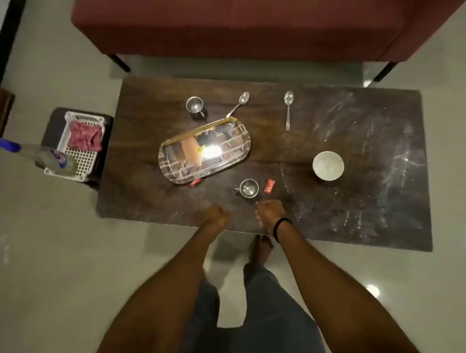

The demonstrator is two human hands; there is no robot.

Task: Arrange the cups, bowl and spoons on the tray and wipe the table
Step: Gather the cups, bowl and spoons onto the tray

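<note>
Left hand (217, 215) and right hand (270, 211) loosely curled, empty, poised over tabletop (368, 192) near edge. Nearest cup (247, 187) just beyond, likely first pick. Tray (168, 159) mid-tabletop, bare; second cup (194, 106), two spoons (238, 105) (288, 106) toward far edge; bowl (328, 165) rightward. Cloth (85, 135) waiting in basket (83, 158) off left edge.

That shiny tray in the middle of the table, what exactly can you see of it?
The tray is a long oval with rounded ends, mirror-bright like polished metal, with a low raised rim. It lies flat on the dark table, set at a slant, left of centre. Nothing rests on it; its surface only reflects a bright light and the room above. A spoon reaches its far rim, and a small red wrapper lies at its near edge. Neither hand touches it.
</note>
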